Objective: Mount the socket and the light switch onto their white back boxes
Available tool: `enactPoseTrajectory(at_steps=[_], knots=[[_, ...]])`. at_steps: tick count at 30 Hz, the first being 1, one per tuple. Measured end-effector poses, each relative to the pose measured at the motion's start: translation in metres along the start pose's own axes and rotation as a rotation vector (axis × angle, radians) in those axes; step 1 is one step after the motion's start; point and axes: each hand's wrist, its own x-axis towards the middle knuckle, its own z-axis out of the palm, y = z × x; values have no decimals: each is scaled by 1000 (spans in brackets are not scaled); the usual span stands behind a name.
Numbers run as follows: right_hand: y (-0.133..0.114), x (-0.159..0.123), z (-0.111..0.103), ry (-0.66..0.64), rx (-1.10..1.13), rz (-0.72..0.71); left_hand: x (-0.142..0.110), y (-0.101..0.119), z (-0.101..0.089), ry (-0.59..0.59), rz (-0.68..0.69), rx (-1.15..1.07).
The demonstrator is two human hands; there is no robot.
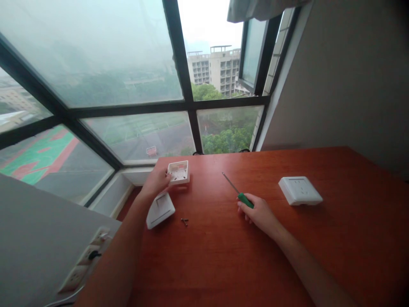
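Note:
My left hand (159, 180) grips the near left side of a white square mounting box (179, 172), its open side facing up, by the far left edge of the table. My right hand (257, 213) is closed around the green handle of a screwdriver (244, 199), whose metal shaft points away and to the left. Nearer than the box lies a white switch plate (160, 210), tilted, partly beside my left forearm. A few small screws (184, 221) rest just right of that plate. Over on the right sits a white wall socket (300, 190), face up.
The reddish-brown wooden table (217, 264) reaches to a dark-framed window (191, 106) at the back. A wall (332, 85) stands on the right. At lower left, a low white wall carries sockets (87, 254) with a black plug and cables.

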Motion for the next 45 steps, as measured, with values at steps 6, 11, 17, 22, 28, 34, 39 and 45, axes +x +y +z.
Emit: enactPoseTrajectory(at_steps=[6, 11, 17, 22, 28, 34, 39, 45], knots=[[-2, -7, 0, 197, -17, -14, -38, 81, 6, 18, 142, -71], [-4, -15, -2, 259, -102, -55, -87, 128, 32, -54, 249, -137], [5, -12, -4, 286, -278, -111, -116, 145, 56, -108, 261, -213], [7, -13, -8, 260, -358, -127, -122, 148, 62, -124, 277, -296], [8, -15, -11, 260, -431, -134, -126, 147, 59, -163, 306, -350], [9, -14, -11, 265, -457, -145, -129, 138, 53, -206, 351, -397], [9, -12, -10, 278, -475, -163, -128, 113, 48, -81, 374, -468], [10, -7, -13, 307, -485, -179, -119, 29, 26, 296, 283, -235]])
